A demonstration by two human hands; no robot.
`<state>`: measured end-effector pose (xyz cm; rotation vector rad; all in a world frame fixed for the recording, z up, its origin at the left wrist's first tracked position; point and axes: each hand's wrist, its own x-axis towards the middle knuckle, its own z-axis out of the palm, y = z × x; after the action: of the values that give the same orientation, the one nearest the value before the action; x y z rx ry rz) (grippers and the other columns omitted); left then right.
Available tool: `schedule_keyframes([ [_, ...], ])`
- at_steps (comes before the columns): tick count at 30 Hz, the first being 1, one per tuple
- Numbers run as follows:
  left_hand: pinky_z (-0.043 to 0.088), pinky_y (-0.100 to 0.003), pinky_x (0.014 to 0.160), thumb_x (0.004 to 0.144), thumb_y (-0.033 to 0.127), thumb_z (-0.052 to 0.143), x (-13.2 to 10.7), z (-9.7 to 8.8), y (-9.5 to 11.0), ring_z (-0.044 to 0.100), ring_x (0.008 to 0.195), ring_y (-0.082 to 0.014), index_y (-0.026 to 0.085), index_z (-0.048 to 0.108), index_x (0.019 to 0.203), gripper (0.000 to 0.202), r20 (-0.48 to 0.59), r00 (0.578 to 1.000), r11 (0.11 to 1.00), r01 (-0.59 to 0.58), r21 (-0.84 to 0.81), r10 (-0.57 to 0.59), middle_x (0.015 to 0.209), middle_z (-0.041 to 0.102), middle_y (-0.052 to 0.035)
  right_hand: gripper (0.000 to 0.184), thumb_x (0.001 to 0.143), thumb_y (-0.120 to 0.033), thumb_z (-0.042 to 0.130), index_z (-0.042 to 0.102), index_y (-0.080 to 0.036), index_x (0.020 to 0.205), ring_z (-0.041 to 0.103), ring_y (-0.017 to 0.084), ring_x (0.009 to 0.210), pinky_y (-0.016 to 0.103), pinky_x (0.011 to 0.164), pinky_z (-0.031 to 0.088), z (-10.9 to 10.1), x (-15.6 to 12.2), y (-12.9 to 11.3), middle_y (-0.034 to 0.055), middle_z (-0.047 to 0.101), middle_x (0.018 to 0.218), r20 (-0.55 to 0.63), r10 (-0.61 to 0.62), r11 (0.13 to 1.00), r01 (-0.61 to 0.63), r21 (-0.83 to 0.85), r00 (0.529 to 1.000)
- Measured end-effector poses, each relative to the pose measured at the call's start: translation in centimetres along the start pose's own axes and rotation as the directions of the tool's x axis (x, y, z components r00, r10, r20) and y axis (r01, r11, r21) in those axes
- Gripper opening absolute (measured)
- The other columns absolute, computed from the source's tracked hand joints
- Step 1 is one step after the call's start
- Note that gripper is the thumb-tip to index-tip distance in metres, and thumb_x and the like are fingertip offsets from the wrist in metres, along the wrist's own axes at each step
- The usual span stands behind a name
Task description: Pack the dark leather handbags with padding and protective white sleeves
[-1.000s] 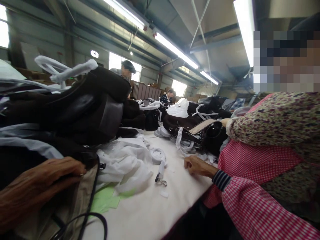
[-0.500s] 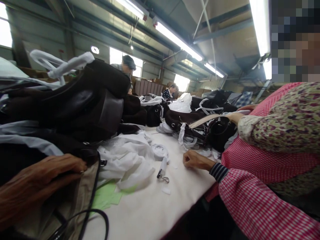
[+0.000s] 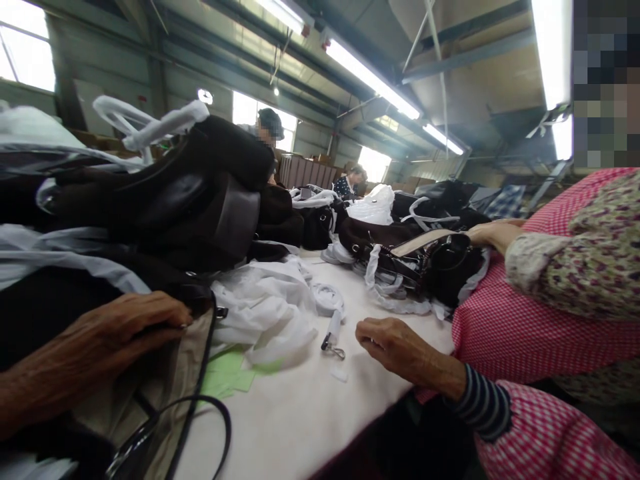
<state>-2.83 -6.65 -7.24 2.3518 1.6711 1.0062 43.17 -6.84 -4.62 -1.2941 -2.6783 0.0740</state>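
The left hand (image 3: 117, 333) lies flat on the tan bag (image 3: 150, 393) at the near left of the table (image 3: 300, 427), fingers spread and pressed on its top edge, gripping nothing that can be seen. A black strap (image 3: 200, 413) loops out from the bag's front over the table edge. The right hand (image 3: 395, 343) rests on the bare white top near the middle, fingers loosely curled; whether anything small sits between them cannot be told. Its wrist comes out of a striped cuff (image 3: 480, 407) under a pink checked sleeve (image 3: 550, 447).

Just to the left of the right hand lies a clip (image 3: 333, 340), a short strap end with a metal hook, and a small white scrap (image 3: 339, 373) sits beside it. Green paper (image 3: 227, 377) lies flat between the tan bag and a heap of white wrapping (image 3: 265, 313). A white roll (image 3: 327, 297) rests just behind the clip.

Behind the left hand rises a pile of dark bags (image 3: 200, 193) with white-wrapped handles (image 3: 150, 123) on top. Across the table a second heap of black bags (image 3: 425, 260) lies tangled with white strips. A co-worker in a floral sleeve (image 3: 565, 267) and pink apron stands close on the right, one hand (image 3: 493, 233) on that heap. Two more people (image 3: 270, 130) work far down the hall under long ceiling lights (image 3: 370, 77)
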Motion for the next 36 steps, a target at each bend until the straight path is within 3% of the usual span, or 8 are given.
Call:
schedule_keyframes([
  [4, 0.040, -0.028, 0.103, 0.094, 0.042, 0.051, 0.5, -0.1, -1.4, 0.062, 0.109, -0.0212, 0.025, 0.074, 0.100, 0.030, 0.125, 0.992, 1.000, -0.019, 0.014, 0.018, 0.112, 0.076, 0.0028, 0.021, 0.098, -0.009, 0.044, 0.056, -0.019, 0.083, 0.053, 0.015, 0.069, 0.027, 0.065, 0.033, 0.4, 0.4, 1.1, 0.0033, 0.062, 0.081, 0.028, 0.008, 0.999, -0.006, -0.052, 1.000],
  [9, 0.039, -0.029, 0.105, 0.095, 0.043, 0.048, 0.4, -0.2, -1.9, 0.062, 0.111, -0.0211, 0.026, 0.074, 0.101, 0.031, 0.148, 0.989, 0.999, -0.028, 0.045, 0.021, 0.114, 0.075, 0.0048, 0.022, 0.098, -0.008, 0.046, 0.056, -0.019, 0.082, 0.052, 0.014, 0.070, 0.026, 0.067, 0.035, 0.5, 1.0, 1.9, 0.0013, 0.060, 0.080, 0.019, -0.016, 0.998, 0.015, 0.057, 1.000],
  [15, 0.038, -0.028, 0.106, 0.095, 0.040, 0.048, 0.3, -0.3, -1.9, 0.061, 0.113, -0.0201, 0.025, 0.074, 0.104, 0.031, 0.157, 0.988, 0.999, -0.016, 0.051, 0.008, 0.117, 0.074, 0.0037, 0.019, 0.104, -0.017, 0.048, 0.059, -0.019, 0.088, 0.054, 0.014, 0.074, 0.025, 0.071, 0.039, 0.9, 2.0, 2.3, 0.0019, 0.061, 0.086, 0.010, -0.146, 0.966, 0.140, 0.216, 0.989],
  [21, 0.037, -0.027, 0.108, 0.098, 0.037, 0.049, 0.1, -0.5, -2.1, 0.060, 0.117, -0.0191, 0.026, 0.073, 0.109, 0.028, 0.197, 0.980, 0.997, -0.020, 0.077, 0.004, 0.121, 0.072, 0.0059, 0.021, 0.105, -0.021, 0.050, 0.062, -0.019, 0.088, 0.059, 0.015, 0.080, 0.026, 0.076, 0.042, 1.0, 1.8, 3.2, 0.0026, 0.063, 0.089, 0.001, -0.127, 0.947, 0.120, 0.299, 0.992],
  [26, 0.037, -0.026, 0.108, 0.099, 0.035, 0.049, 0.1, -0.5, -2.5, 0.061, 0.116, -0.0184, 0.026, 0.073, 0.108, 0.026, 0.183, 0.983, 0.994, -0.033, 0.102, 0.014, 0.119, 0.072, 0.0083, 0.022, 0.106, -0.021, 0.049, 0.063, -0.018, 0.089, 0.058, 0.014, 0.077, 0.026, 0.073, 0.041, 1.5, 2.2, 2.3, 0.0031, 0.062, 0.089, -0.028, -0.143, 0.953, 0.146, 0.267, 0.989],
  [30, 0.039, -0.028, 0.106, 0.096, 0.042, 0.054, 0.0, -0.4, -3.5, 0.062, 0.116, -0.0216, 0.030, 0.074, 0.108, 0.026, 0.195, 0.980, 0.994, -0.066, 0.084, 0.049, 0.121, 0.073, 0.0053, 0.021, 0.104, -0.017, 0.049, 0.063, -0.018, 0.090, 0.057, 0.015, 0.075, 0.026, 0.070, 0.039, 2.0, 2.8, 1.2, 0.0034, 0.063, 0.087, -0.040, -0.187, 0.962, 0.191, 0.196, 0.982],
  [36, 0.039, -0.026, 0.103, 0.098, 0.048, 0.053, 0.0, 0.0, -3.3, 0.065, 0.111, -0.0204, 0.033, 0.073, 0.108, 0.027, 0.105, 0.983, 0.984, -0.161, 0.077, 0.152, 0.116, 0.074, 0.0062, 0.014, 0.103, -0.016, 0.052, 0.065, -0.018, 0.099, 0.062, 0.016, 0.080, 0.025, 0.074, 0.043, 2.7, 2.8, -1.0, 0.0036, 0.067, 0.090, -0.087, -0.188, 0.951, 0.203, 0.234, 0.978],
])
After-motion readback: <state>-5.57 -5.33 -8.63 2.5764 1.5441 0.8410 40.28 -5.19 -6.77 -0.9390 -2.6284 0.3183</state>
